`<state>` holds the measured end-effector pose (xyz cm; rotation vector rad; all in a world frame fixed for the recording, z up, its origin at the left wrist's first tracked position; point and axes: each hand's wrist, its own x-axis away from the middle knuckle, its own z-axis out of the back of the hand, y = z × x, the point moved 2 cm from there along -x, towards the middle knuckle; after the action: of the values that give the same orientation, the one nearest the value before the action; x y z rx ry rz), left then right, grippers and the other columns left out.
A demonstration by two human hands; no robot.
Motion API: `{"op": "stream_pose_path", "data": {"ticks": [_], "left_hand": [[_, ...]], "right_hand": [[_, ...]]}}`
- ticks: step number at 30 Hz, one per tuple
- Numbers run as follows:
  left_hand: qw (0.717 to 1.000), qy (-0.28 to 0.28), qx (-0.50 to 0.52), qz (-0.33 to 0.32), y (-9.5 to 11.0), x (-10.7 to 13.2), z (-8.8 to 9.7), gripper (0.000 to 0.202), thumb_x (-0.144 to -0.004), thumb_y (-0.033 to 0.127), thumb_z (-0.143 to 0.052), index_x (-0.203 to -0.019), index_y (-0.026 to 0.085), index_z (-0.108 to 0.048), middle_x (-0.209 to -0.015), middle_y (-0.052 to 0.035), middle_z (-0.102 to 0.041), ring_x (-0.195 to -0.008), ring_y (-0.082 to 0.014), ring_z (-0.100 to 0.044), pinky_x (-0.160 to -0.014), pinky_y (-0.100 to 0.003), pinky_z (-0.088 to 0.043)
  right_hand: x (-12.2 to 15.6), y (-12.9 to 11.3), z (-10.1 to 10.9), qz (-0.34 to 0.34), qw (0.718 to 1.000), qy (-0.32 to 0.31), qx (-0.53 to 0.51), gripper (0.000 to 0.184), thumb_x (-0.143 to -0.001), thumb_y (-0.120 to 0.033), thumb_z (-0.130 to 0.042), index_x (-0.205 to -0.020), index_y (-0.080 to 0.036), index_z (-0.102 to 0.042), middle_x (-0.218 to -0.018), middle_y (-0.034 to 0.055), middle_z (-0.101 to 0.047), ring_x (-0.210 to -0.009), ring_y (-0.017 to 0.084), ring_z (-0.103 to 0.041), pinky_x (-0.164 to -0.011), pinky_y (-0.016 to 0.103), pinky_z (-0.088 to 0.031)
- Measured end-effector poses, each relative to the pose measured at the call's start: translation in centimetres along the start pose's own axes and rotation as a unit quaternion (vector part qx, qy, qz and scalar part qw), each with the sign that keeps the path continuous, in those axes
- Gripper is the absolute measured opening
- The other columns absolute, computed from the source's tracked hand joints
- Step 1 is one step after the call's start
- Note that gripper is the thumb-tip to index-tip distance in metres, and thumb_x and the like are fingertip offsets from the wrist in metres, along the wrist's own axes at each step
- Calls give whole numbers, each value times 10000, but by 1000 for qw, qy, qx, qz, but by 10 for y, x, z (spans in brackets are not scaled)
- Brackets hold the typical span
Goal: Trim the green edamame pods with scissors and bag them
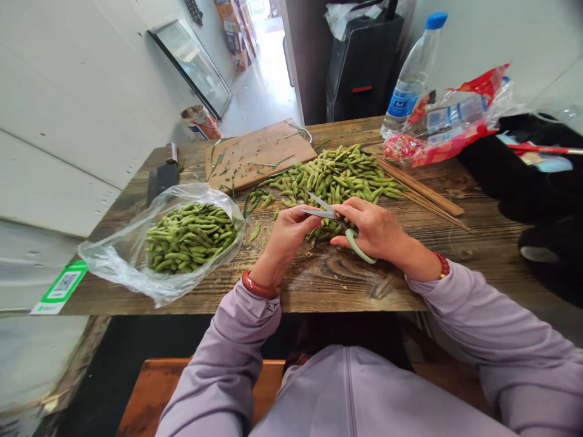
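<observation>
My right hand (376, 230) grips a pair of scissors (334, 220) with pale green handles, blades apart and pointing left. My left hand (286, 233) is closed just beside the blades, fingers curled toward them; what it pinches is hidden, though green pods show right below it. Behind both hands lies a loose heap of green soybean pods (337, 176) on the wooden table (328, 279). To the left a clear plastic bag (132, 255) lies open with more soybean pods (191, 237) inside.
A wooden cutting board (257, 155) with green scraps sits at the back, a cleaver (161, 176) left of it. Bamboo skewers (419, 188) lie right of the heap. A water bottle (414, 73), a red-and-clear bag (450, 121) and dark cloth (537, 176) crowd the right side.
</observation>
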<state>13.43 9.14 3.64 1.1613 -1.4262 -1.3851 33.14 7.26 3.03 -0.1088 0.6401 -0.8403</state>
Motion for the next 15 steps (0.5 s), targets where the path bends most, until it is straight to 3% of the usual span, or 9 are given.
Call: {"op": "stream_pose_path", "data": {"ticks": [6, 15], "left_hand": [[999, -16, 25, 12, -2, -2, 3, 233, -709, 386, -846, -748, 168, -776, -660, -3, -650, -606, -88, -502, -606, -236, -403], [997, 19, 61, 45, -4, -6, 7, 257, -668, 341, -868, -693, 149, -699, -641, 15, -604, -557, -62, -497, -533, -208, -376]], "right_hand": [[0, -2, 2, -10, 1000, -3, 14, 458, -884, -428, -713, -1260, -185, -617, -1066, 117, -682, -902, 272, -666, -773, 384, -539], [1, -2, 3, -49, 998, -34, 38, 407, -909, -423, -688, -1248, -205, -635, -1053, 91, -684, -819, 234, -660, -687, 337, -492]]}}
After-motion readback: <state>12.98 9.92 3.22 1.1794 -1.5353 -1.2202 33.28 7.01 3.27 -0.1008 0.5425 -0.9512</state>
